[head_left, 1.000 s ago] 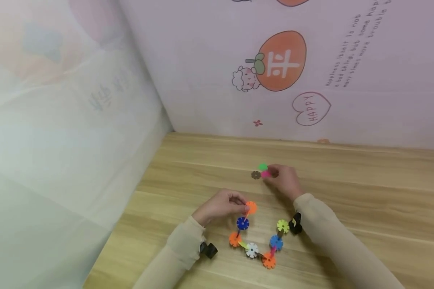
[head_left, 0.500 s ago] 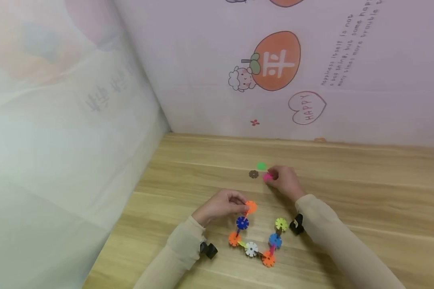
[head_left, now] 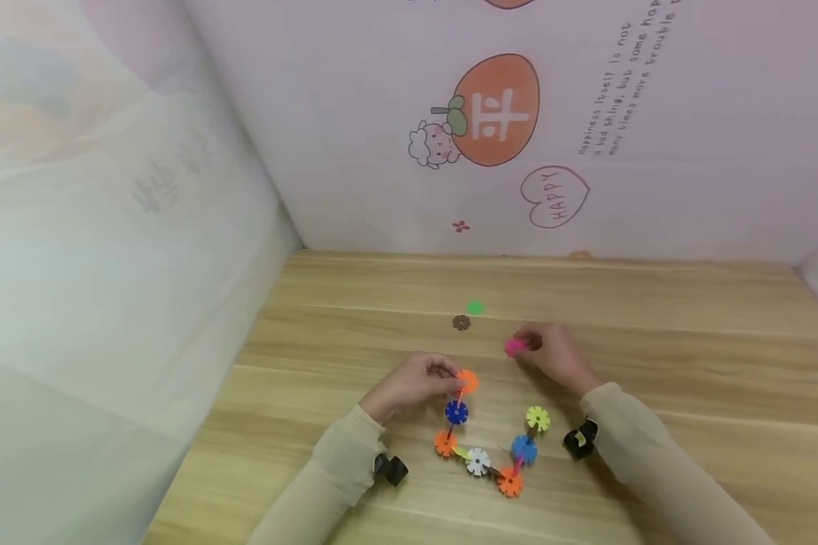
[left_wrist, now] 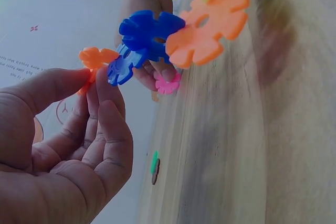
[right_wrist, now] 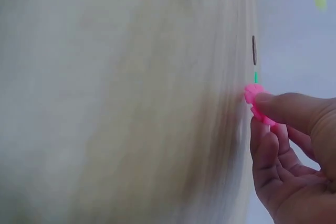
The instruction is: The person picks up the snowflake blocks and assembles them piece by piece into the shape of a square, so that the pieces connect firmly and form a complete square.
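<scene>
My left hand pinches an orange notched disc at one end of a chain of interlocking snowflake discs. From there the chain runs through a dark blue disc, an orange one, a white disc, another orange one and a light blue disc to a yellow disc, bending in a U shape. Between thumb and fingers my right hand holds a pink snowflake disc, partly covered by the thumb. Behind the hands, a green disc and a brown disc lie loose on the table.
The wooden table meets a printed wall sheet at the back and a pale sheet on the left. Black cameras are strapped at both wrists.
My right hand has drawn the pink disc away from the green and brown discs, toward me and to the right. My left hand keeps its pinch on the orange disc.
</scene>
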`<state>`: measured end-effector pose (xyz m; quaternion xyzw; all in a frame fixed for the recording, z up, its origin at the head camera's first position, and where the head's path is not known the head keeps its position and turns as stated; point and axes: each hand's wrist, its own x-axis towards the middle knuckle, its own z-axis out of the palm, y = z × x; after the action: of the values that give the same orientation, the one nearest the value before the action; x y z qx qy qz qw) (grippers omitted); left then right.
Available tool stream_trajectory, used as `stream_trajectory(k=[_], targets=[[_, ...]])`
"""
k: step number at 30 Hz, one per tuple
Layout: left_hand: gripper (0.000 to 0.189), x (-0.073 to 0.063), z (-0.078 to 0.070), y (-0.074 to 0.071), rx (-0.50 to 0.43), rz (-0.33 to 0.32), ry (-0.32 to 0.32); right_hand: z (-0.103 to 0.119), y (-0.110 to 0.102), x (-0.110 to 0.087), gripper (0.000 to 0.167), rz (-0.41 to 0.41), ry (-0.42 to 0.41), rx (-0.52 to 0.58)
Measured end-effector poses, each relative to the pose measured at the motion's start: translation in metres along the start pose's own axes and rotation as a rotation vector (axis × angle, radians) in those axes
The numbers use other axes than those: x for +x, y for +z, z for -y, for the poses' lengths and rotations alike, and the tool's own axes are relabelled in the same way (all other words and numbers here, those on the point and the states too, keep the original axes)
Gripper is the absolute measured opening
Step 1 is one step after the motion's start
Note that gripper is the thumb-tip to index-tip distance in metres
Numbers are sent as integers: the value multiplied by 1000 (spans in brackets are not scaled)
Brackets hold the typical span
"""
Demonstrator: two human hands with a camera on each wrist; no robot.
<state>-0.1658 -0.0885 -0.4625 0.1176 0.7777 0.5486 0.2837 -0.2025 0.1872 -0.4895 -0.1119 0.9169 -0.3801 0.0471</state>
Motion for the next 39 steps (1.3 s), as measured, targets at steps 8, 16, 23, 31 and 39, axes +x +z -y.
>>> stream_trajectory(k=[8, 16, 23, 31, 39], targets=[[13, 1, 3, 5, -34, -44, -33, 2, -7, -17, 17, 81, 10, 49], [14, 3, 7, 6, -53, -33, -25, 4, -6, -31, 22, 87, 7, 78], [16, 3, 7, 5, -83, -1, -7, 10, 0, -43, 15, 73, -14, 121], [15, 3, 6, 6, -79, -6, -21, 28, 13, -52, 16, 10, -102, 136], [16, 4, 8, 6, -78, 6, -11, 38, 26, -58, 20, -70, -208, 161]])
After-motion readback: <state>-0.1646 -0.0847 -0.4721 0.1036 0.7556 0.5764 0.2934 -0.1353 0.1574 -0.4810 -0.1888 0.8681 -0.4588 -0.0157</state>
